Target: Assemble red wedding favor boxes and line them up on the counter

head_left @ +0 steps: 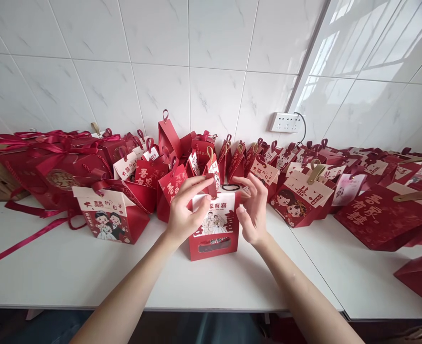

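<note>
A red gift box (214, 246) stands upright near the middle of the white table. Its front carries a drawn wedding couple, red characters and an oval window low down. A thin dark loop (230, 187) shows at its top. My left hand (187, 210) is at the box's upper left corner, fingers curved, thumb apart from them. Opposite it, my right hand (253, 210) is at the upper right corner, with fingers bent and thumb apart. Neither hand grips anything I can see; whether the fingertips touch the box, I cannot tell.
Several red gift boxes crowd behind, including a cream-topped box (105, 215) at left and a couple-faced box (300, 198) at right. Large ribboned boxes (53, 167) stand far left, a loose ribbon (28, 242) trailing. A socket strip (286, 123) is on the tiled wall.
</note>
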### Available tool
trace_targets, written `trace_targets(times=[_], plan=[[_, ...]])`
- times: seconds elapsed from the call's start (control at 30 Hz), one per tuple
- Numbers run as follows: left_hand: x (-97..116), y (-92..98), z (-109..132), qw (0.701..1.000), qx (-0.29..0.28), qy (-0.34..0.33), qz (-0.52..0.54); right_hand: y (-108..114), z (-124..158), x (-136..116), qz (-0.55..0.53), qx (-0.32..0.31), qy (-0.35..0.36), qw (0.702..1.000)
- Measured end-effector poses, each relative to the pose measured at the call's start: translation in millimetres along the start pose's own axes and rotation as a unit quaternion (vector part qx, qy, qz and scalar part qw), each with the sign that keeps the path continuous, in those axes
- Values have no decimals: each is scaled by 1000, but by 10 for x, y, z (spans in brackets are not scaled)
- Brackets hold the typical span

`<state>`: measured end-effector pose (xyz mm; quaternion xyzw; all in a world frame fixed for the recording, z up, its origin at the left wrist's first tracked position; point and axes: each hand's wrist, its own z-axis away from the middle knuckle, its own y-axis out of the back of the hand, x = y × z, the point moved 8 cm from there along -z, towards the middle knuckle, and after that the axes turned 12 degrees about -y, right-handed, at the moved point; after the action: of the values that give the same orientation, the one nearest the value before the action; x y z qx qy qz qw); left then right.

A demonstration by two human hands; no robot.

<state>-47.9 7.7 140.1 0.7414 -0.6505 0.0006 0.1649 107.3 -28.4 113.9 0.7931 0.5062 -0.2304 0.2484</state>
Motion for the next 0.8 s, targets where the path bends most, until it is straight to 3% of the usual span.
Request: trace_targets(times=[0.17, 0.23, 0.3, 0.4, 0.53, 0.6, 0.7, 0.8], plan=[[-221, 101, 70, 993, 80, 83, 24, -154, -20, 340, 32, -165, -146, 975], [-305, 86, 106, 985, 103, 107, 85, -164, -12, 444, 24, -177, -202, 963], [-365, 64, 136, 975, 121, 118, 142, -99, -28, 525, -9, -132, -250, 959], [-455, 25, 191, 968, 124, 151, 160, 84, -55, 648, -88, -5, -315, 945], [-631, -176, 321, 947, 57, 263, 174, 243, -17, 857, -202, 127, -401, 884], [-706, -327, 420, 919, 9, 339, 202, 254, -7, 916, -239, 149, -416, 865], [-748, -479, 556, 871, -42, 436, 223, 236, -9, 940, -273, 150, -407, 859], [-669, -546, 518, 871, -77, 417, 248, 177, -1, 945, -326, 137, -397, 847]])
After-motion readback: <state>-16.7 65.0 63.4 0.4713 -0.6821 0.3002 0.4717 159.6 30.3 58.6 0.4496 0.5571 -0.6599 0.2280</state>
